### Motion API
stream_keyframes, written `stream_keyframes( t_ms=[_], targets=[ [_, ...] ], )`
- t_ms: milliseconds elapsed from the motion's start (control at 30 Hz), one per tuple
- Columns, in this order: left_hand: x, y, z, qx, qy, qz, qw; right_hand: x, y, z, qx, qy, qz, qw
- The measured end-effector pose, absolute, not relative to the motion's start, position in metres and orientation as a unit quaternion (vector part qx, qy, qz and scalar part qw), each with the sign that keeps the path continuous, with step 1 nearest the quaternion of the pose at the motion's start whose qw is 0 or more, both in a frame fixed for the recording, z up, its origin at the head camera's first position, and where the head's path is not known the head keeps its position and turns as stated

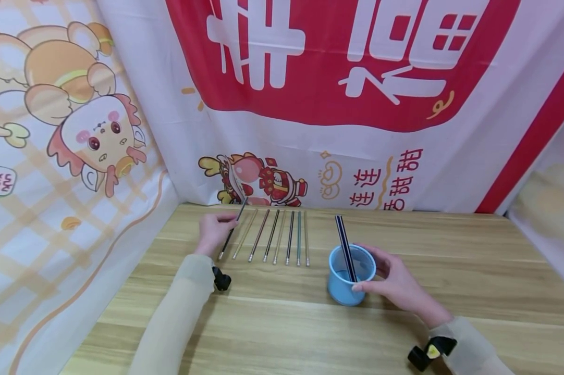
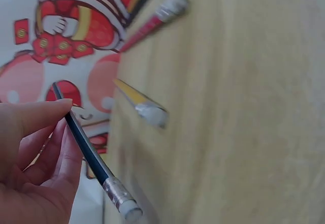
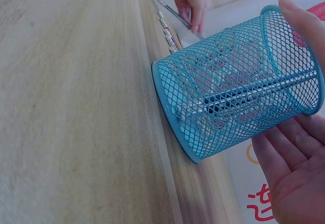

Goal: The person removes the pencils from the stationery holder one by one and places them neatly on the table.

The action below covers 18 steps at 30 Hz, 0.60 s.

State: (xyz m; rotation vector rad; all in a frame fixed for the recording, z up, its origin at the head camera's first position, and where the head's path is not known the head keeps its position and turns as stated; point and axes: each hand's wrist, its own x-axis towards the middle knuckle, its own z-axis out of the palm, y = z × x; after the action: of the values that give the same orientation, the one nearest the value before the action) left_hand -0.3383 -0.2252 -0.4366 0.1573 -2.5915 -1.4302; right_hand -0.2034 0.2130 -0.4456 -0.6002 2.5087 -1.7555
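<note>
At the left end of a row of pencils, my left hand (image 1: 212, 232) pinches a black pencil (image 2: 87, 148) between thumb and fingers. Its ferrule and white eraser point toward me and down, and the other end is tilted up. My right hand (image 1: 399, 281) grips a blue mesh pen holder (image 1: 345, 297) at its right side, thumb at the near rim and fingers round the far side. Dark striped pencils (image 1: 344, 237) lean inside the holder, eraser ends down. The holder stands upright on the wooden table.
Several pencils (image 1: 259, 235) in yellow, red, black and green lie side by side, erasers toward me. The wooden table (image 1: 282, 333) ends at a printed red and white cloth (image 1: 244, 125) at the back. Another patterned cloth (image 1: 43, 224) hangs at the left.
</note>
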Motion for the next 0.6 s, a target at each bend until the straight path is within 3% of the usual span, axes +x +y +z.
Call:
stream_keyframes(
  t_ms=[600],
  targets=[
    [-0.358,-0.233,-0.463,0.083,-0.886,-0.448,0.087,-0.204,0.213,-0.447,-0.191,0.805,-0.562,0.011]
  ],
)
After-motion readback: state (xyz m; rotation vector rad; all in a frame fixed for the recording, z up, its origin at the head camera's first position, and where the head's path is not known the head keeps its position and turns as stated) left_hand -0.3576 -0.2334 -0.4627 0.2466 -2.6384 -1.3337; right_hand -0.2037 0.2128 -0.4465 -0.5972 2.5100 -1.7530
